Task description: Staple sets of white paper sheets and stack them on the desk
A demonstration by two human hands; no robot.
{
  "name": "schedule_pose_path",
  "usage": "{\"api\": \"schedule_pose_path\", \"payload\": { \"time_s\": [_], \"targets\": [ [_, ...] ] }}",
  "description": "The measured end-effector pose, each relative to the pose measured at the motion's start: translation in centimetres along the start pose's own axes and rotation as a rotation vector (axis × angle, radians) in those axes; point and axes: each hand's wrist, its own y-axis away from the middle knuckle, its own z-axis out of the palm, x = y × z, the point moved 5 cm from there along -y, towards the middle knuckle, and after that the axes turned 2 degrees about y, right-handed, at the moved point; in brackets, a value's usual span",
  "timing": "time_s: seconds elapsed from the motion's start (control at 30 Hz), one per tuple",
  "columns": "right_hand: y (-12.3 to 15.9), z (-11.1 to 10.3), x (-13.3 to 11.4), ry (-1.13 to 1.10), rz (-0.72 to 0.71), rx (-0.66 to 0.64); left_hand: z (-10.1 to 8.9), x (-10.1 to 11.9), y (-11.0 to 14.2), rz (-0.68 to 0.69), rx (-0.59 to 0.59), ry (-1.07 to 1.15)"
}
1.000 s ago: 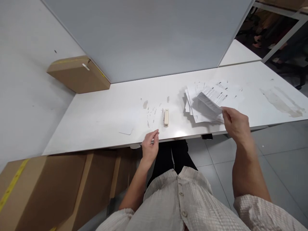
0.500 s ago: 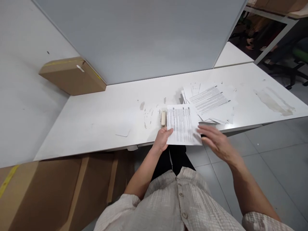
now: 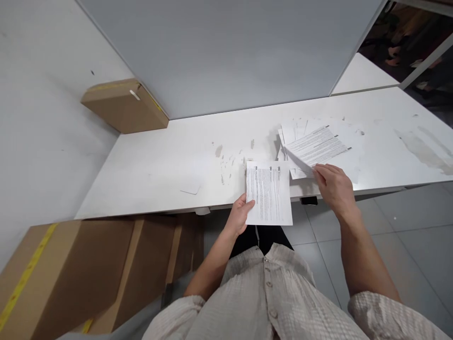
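Note:
My left hand (image 3: 240,215) grips the lower left edge of a printed sheet (image 3: 269,191) held over the front edge of the white table (image 3: 159,165). The sheet hides the beige stapler. My right hand (image 3: 334,184) is at the near edge of a loose pile of printed papers (image 3: 318,146), with fingers pinching the corner of the top sheet, which is lifted slightly.
A flat cardboard box (image 3: 123,105) leans in the back left corner against the grey partition (image 3: 219,52). Large cardboard boxes (image 3: 81,269) stand on the floor under the table at left. A small white card (image 3: 190,190) lies near the table's front. Stains mark the table's right end.
One sheet went from the pile to my left hand in front of me, covering the stapler. My right hand swung down and back to the pile's top sheet.

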Motion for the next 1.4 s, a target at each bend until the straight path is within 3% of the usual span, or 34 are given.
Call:
{"api": "schedule_pose_path", "payload": {
  "time_s": [0.1,0.2,0.27,0.37,0.5,0.6,0.7,0.8,0.87,1.0,1.13,1.3,1.4],
  "targets": [
    [1.0,-1.2,-1.7,-0.231,-0.083,0.06,0.0,-0.4,-0.2,-0.039,0.006,0.043],
    [3.0,-0.7,-4.5,-0.413,-0.341,-0.191,-0.2,-0.6,-0.3,-0.056,0.037,0.087],
    [4.5,0.0,-5.5,-0.422,-0.425,-0.339,-0.5,-0.7,-0.3,-0.058,0.095,0.108],
    [6.2,1.0,-5.6,-0.372,-0.447,-0.419,-0.9,-0.9,-0.3,-0.08,0.153,0.133],
    [7.8,2.0,-5.3,-0.308,-0.437,-0.471,-0.9,-1.1,-0.5,-0.075,0.085,0.176],
    [8.4,2.1,-5.3,-0.339,-0.403,-0.531,-1.0,-1.3,-0.4,-0.05,0.071,0.064],
    [8.0,2.2,-4.7,-0.463,-0.186,-0.552,-1.2,-1.5,-0.2,-0.009,0.097,-0.061],
    [7.5,3.2,-2.6,-0.573,0.259,-0.447,-1.4,-1.5,0.0,0.033,0.119,-0.044],
    [7.6,4.7,-2.0,-0.679,0.466,-0.453,-1.5,-1.7,0.2,0.027,0.119,-0.016],
    [7.8,7.0,-3.9,-1.005,0.506,-0.499,-1.7,-2.0,0.4,0.003,0.035,-0.05],
    [7.0,6.9,-5.0,-1.097,0.489,-0.505,-2.1,-1.1,0.7,0.081,-0.003,-0.097],
    [4.5,6.6,-0.8,-1.272,0.87,-0.365,-3.3,0.6,1.2,0.2,0.105,-0.083],
    [2.9,7.1,1.1,-1.355,0.987,-0.331,-3.7,1.0,1.3,0.238,0.135,-0.065]
  ]
}}
